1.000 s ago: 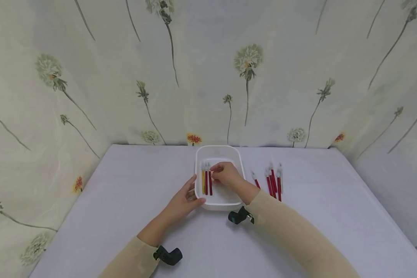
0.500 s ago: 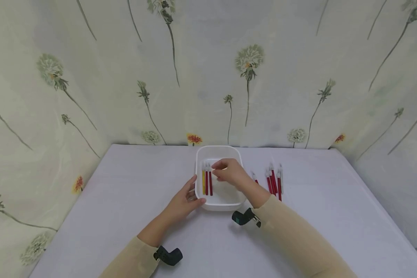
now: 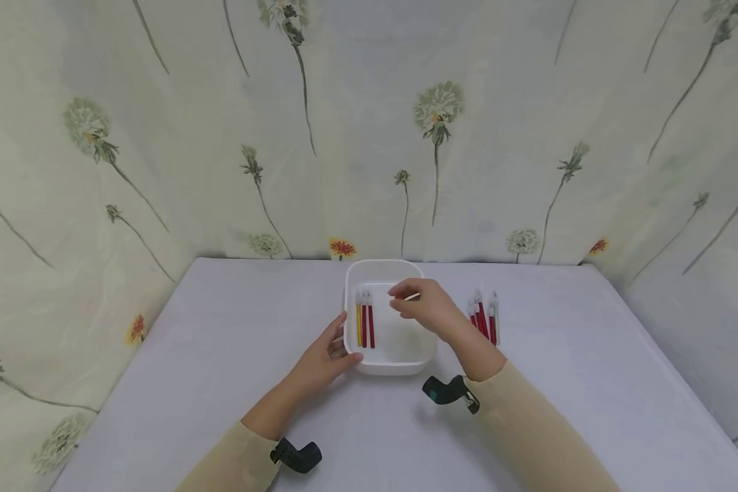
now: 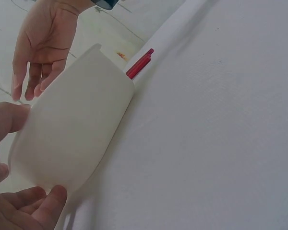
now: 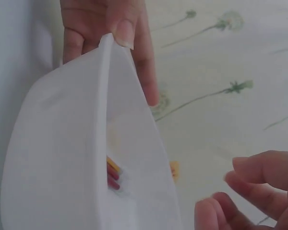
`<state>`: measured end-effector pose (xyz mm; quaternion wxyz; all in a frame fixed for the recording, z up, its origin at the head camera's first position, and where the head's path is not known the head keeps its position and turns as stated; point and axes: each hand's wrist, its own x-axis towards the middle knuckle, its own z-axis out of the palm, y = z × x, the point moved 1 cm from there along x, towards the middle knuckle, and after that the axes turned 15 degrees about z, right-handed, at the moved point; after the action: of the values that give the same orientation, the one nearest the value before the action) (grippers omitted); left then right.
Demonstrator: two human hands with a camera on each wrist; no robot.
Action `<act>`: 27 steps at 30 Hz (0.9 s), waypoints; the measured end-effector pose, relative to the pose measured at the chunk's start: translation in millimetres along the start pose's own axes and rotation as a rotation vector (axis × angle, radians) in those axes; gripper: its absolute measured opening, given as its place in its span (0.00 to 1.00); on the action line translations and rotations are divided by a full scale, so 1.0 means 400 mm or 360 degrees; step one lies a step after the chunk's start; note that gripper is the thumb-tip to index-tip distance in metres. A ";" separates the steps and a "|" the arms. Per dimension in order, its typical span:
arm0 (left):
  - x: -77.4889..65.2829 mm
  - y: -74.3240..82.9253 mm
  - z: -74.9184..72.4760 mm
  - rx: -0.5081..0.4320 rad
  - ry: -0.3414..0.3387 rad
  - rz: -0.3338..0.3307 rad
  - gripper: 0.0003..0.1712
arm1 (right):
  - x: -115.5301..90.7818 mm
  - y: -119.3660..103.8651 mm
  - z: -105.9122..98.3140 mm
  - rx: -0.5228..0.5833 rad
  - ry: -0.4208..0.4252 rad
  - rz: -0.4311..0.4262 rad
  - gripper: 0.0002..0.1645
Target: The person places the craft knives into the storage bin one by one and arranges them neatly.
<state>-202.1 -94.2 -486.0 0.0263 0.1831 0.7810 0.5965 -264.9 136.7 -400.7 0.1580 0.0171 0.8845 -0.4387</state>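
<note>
My left hand grips the near left corner of a white plastic tub, its thumb at the front rim and fingers along the side. Inside the tub, one yellow and two red pen-like sticks with clear ends lie side by side at the left. Over the tub's right part hovers my right hand, fingers loosely bent; the right wrist view shows a gap between thumb and fingertips, with nothing held. Several more red sticks lie on the table right of the tub, partly hidden by my right forearm.
A white cloth covers the table. Behind it hangs a flower-printed curtain, which also runs along both sides. Dark wrist cameras sit under both sleeves.
My right hand has drawn away from the sticks in the tub, moving right and slightly up. The three sticks stay in place, and my left hand has kept its hold on the tub.
</note>
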 end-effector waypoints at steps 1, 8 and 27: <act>0.000 0.000 0.000 0.0000 0.0001 0.0003 0.51 | -0.006 0.002 -0.008 -0.0011 0.0018 -0.0007 0.19; 0.000 -0.005 0.003 0.0031 0.0013 0.0050 0.51 | -0.050 0.017 -0.052 -0.0073 0.0102 0.0007 0.19; -0.005 0.001 0.000 0.0024 0.0015 0.0036 0.51 | -0.091 0.128 -0.173 -0.0113 0.0202 0.0084 0.21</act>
<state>-200.0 -94.6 -485.8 0.0146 0.1892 0.7834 0.5918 -240.2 226.0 -390.4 0.1137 0.0624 0.9070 -0.4008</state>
